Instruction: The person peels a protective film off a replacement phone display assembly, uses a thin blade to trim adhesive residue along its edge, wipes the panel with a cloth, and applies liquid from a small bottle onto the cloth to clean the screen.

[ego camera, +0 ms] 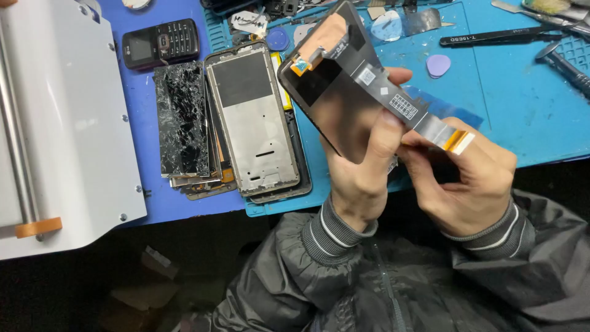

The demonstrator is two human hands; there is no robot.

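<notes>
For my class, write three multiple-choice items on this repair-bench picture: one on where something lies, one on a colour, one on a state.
1. Where does the keypad phone lie?
A. Beyond the cracked glass panel
B. Under the right hand
C. On the white machine

2. What colour is the work mat?
A. Red
B. Blue
C. Green

3. What is the state of the display panel?
A. Flat on the mat
B. Broken in two
C. Held up by the left hand

Answers: 1 A, it sits farther up the bench than the panel. 2 B, the bare mat shows blue. 3 C, the left grip lifts it while right fingers pinch its flex cable.
</notes>
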